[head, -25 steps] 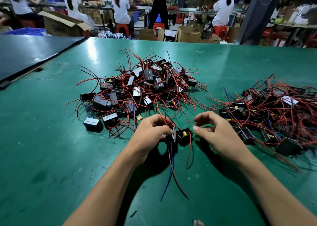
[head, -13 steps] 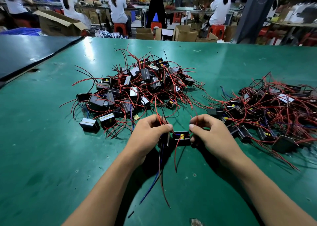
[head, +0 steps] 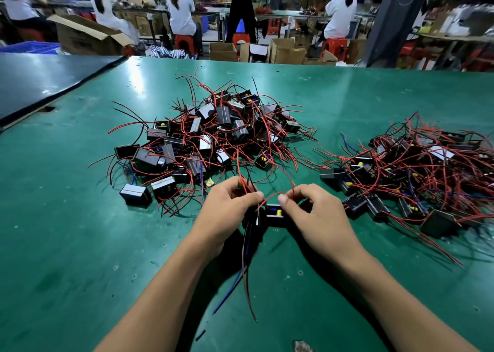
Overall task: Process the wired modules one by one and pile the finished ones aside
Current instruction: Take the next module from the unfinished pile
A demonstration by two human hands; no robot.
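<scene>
A small black wired module (head: 272, 216) with a yellow part sits between my two hands, just above the green table (head: 66, 244). My left hand (head: 227, 212) grips its left end, fingers curled round the red wires rising from it. My right hand (head: 315, 215) holds the right end and pinches a red wire (head: 275, 193) that arcs between my thumbs. Red, black and blue leads (head: 244, 279) hang down toward me. A big heap of modules (head: 208, 140) lies straight ahead. Another tangled pile of modules (head: 417, 175) lies to the right.
A darker table (head: 40, 79) adjoins at the far left. Beyond the far edge are cardboard boxes (head: 88, 35), red stools and seated people in white. A short black offcut (head: 200, 335) and a scrap lie near the front edge.
My right hand came in from open air to the module and now pinches a red wire. The dangling leads swung left, then back under my hands. Both piles are unchanged.
</scene>
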